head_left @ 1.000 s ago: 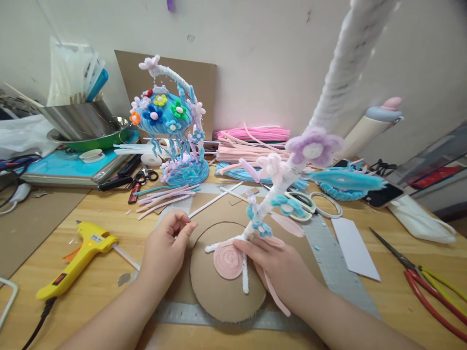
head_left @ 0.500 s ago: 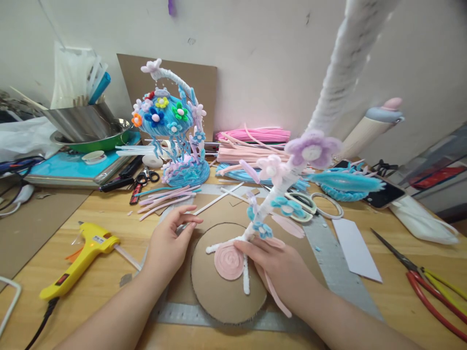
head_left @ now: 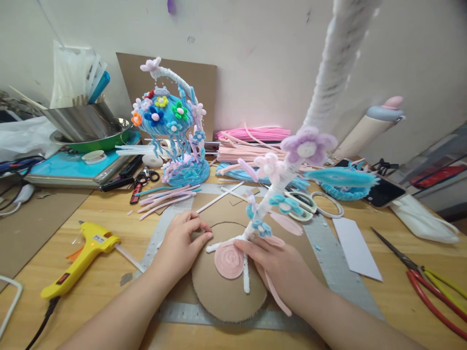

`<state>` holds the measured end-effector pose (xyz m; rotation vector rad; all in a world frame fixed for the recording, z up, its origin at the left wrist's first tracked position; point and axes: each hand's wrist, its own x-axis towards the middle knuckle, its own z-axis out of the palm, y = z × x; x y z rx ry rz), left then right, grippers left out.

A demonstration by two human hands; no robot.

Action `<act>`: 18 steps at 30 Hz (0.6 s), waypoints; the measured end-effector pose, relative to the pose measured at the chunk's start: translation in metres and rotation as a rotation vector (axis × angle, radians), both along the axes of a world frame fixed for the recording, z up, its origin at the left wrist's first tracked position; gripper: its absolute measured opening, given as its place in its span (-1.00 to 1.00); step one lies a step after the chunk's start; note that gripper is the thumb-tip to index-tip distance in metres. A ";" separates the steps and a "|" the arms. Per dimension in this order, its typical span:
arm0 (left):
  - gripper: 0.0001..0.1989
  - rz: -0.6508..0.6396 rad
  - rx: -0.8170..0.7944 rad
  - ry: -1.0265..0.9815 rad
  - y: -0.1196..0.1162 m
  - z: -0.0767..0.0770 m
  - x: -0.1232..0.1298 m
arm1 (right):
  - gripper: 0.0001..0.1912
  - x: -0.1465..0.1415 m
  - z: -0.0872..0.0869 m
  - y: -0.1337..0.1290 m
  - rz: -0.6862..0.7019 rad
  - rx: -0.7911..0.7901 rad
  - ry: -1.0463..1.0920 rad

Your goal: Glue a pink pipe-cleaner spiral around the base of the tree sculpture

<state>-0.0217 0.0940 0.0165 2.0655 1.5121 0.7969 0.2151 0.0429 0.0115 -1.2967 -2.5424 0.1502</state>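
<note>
A tall white stem wrapped in pipe cleaner leans up to the right, bearing purple, pink and blue fuzzy flowers. My right hand is closed round its foot, thumb in front. The stem's splayed white legs rest on a round cardboard disc, around a flat pink spiral. At the disc's far left edge, my left hand has its fingers curled and thumb and forefinger tips close together by one white leg. What lies between them is hidden. A pink strip hangs beside my right hand.
A yellow glue gun lies left. Red-and-yellow-handled scissors lie right, by a white card. Behind stand a blue flowered pipe-cleaner model and bundled pink pipe cleaners. A grey cutting mat lies underneath.
My left hand has moved right and slightly down onto the disc's edge, its fingers drawing closer together. The upper stem has tilted slightly left, while my right hand stays at its foot.
</note>
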 end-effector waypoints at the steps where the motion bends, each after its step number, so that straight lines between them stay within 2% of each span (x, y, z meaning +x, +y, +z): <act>1: -0.90 0.004 0.000 0.016 0.000 0.000 0.001 | -0.48 0.000 0.000 0.000 0.001 -0.004 -0.002; 8: -0.85 0.041 0.036 0.051 -0.001 -0.002 0.007 | -0.52 0.000 0.000 0.000 0.008 -0.003 0.016; 14: -0.79 0.316 0.121 -0.020 0.004 0.001 -0.016 | -0.52 -0.001 0.002 0.000 0.024 0.006 0.035; 16: -0.82 0.307 0.133 -0.037 0.005 0.002 -0.020 | -0.52 -0.001 0.002 0.000 0.021 0.005 0.038; 18: -0.75 0.221 0.142 -0.043 0.005 0.003 -0.020 | -0.52 -0.001 0.002 0.000 0.012 0.005 0.040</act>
